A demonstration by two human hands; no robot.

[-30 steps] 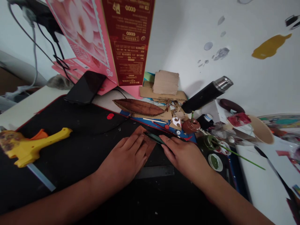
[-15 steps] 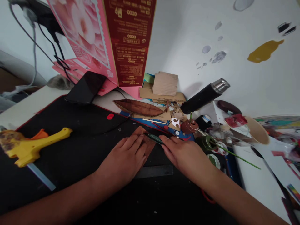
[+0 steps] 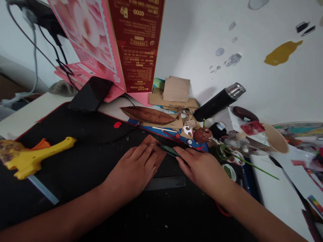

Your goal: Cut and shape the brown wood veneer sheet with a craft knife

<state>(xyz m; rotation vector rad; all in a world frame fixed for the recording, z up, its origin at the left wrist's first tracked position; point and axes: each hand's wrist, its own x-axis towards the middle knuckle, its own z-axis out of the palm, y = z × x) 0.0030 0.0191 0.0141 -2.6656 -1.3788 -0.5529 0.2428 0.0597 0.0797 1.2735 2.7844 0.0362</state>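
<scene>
At the far left, a yellow glue gun (image 3: 37, 156) with an orange trigger lies on a black mat (image 3: 88, 161), a translucent strip (image 3: 44, 190) just below it. The mat covers much of the pale worktop (image 3: 25, 114). Behind, a black phone (image 3: 91, 95) lies at the mat's rear edge, close to a tall pink and dark red box (image 3: 88, 37). A small red disc (image 3: 117, 124) sits on the mat in front of the box.

Next comes the left hand (image 3: 135, 168), palm down, its fingers fairly straight and close together. Its grip is not closed around anything; the fingers press on a reddish-brown piece (image 3: 160, 156) lying on the mat, partly hidden beneath them. Nearer the person, a clear ruler (image 3: 166, 183) lies with one end by the left hand. Farther back, a brown boat-shaped shell (image 3: 148, 115) rests in front of cardboard scraps (image 3: 176, 89).

Between the hands is a slim dark green tool (image 3: 168, 150), its tip at the brown piece near the left fingertips; it is probably a craft knife, though the dim light blurs its end. The right hand (image 3: 204, 169) has its grip closed on the tool's other end, thumb and fingers pinched together.

Farther right are a black flask (image 3: 217, 104) near the wall, a brown jar (image 3: 202, 135), a green jar (image 3: 219, 154), a green stick (image 3: 257, 166) slanting rightward, and a tan cup (image 3: 277, 139).
</scene>
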